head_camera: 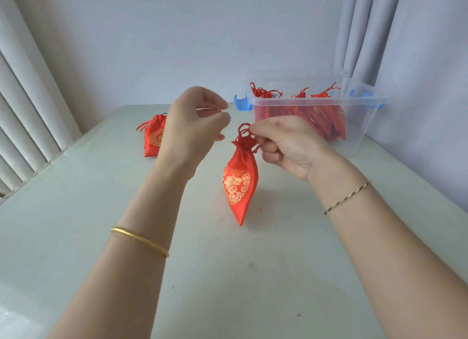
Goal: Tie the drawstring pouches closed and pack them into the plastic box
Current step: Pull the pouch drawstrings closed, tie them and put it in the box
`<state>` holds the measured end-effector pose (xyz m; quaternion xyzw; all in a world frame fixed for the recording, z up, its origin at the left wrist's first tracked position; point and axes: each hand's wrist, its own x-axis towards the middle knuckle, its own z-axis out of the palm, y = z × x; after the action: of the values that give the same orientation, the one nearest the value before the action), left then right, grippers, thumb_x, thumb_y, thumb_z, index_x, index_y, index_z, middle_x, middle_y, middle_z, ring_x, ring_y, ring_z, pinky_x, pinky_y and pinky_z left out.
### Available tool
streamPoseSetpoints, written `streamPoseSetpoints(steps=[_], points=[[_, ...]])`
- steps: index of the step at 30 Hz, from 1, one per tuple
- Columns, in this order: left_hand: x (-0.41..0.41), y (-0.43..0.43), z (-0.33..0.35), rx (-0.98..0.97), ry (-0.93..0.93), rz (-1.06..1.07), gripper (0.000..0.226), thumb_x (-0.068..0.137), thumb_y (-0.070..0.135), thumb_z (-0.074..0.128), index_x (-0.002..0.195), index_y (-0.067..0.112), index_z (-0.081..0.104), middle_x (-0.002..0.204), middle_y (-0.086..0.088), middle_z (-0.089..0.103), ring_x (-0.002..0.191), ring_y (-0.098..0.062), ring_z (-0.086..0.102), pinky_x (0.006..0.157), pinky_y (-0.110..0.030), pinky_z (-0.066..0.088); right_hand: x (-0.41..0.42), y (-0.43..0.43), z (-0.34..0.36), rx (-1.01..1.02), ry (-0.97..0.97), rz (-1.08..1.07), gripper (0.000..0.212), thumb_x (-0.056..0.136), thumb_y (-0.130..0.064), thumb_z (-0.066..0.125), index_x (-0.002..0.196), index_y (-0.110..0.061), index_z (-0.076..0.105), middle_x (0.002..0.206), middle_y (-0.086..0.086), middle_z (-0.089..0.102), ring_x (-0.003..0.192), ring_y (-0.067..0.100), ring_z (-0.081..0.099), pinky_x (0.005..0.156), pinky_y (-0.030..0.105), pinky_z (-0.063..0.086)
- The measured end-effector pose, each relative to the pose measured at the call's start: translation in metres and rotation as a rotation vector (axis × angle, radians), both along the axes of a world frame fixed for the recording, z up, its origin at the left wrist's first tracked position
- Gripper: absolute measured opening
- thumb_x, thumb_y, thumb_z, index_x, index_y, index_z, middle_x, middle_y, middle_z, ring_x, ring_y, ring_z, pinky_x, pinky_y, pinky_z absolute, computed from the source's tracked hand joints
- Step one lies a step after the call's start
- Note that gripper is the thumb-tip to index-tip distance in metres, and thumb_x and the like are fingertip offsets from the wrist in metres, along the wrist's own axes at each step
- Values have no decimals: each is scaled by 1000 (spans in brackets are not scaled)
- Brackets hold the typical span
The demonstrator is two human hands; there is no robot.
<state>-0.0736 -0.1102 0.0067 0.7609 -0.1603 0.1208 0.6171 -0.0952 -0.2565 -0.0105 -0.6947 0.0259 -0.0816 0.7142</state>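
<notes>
Pouch (240,181) hangs over worktop (76,212) centre, its cord (243,131) pinched in the right hand (286,146) grip. Left hand (195,126) raised beside it, fingers curled; grip state unclear. Box (359,126) at far right edge.

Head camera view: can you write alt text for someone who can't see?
A right hand pinches the cord of a red pouch, left hand raised beside it, over a table. More red pouches sit in a clear plastic box behind; another pouch lies at left.
</notes>
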Motion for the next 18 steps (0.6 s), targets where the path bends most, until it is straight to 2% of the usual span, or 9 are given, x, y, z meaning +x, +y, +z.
streamPoseSetpoints(steps=[2, 4, 5, 8, 11, 14, 18], points=[[-4, 0, 1, 156, -128, -49, 15, 79, 14, 65, 76, 28, 63, 95, 11, 60, 80, -3, 55, 60, -18, 40, 0, -2, 1, 108, 48, 14, 27, 87, -2, 58, 61, -6, 50, 56, 3, 40, 39, 6, 29, 37, 16, 22], [-6, -3, -1, 307, -250, -35, 10, 77, 20, 69, 78, 30, 66, 102, 10, 54, 93, 0, 51, 76, -11, 38, 0, -3, 1, 158, 66, 30, 27, 86, -2, 59, 61, -7, 52, 56, 3, 41, 38, 5, 31, 37, 16, 23], [-5, -5, -3, 360, -291, -8, 9, 77, 22, 71, 80, 29, 67, 104, 9, 50, 101, -3, 49, 82, -9, 35, 0, -4, 1, 177, 70, 42, 26, 86, -2, 59, 61, -7, 53, 56, 3, 42, 38, 5, 31, 37, 16, 24], [-2, -7, -8, 438, -308, 43, 10, 77, 22, 72, 86, 26, 68, 106, 7, 45, 112, -13, 46, 90, -20, 34, 0, -5, 2, 217, 75, 87, 23, 87, -3, 57, 65, -7, 54, 58, 3, 43, 39, 5, 33, 37, 16, 26], [0, -6, -10, 461, -289, 35, 11, 77, 24, 72, 87, 26, 69, 106, 7, 44, 113, -15, 46, 89, -22, 34, 0, -7, 2, 207, 61, 138, 21, 88, -3, 55, 68, -7, 54, 59, 2, 43, 40, 4, 34, 39, 15, 26], [2, -7, -12, 464, -280, 32, 6, 78, 26, 72, 81, 27, 67, 102, 7, 47, 106, -13, 48, 84, -21, 34, -1, -7, 1, 162, 35, 161, 18, 89, -3, 54, 72, -7, 57, 59, 1, 42, 41, 4, 34, 41, 15, 27], [7, -1, -13, 370, -205, 12, 7, 83, 20, 65, 77, 18, 60, 80, 8, 55, 68, -4, 49, 59, -18, 34, 0, -16, -1, -43, -31, 24, 11, 85, 0, 60, 75, -5, 61, 69, 11, 47, 45, 7, 33, 41, 15, 29]])
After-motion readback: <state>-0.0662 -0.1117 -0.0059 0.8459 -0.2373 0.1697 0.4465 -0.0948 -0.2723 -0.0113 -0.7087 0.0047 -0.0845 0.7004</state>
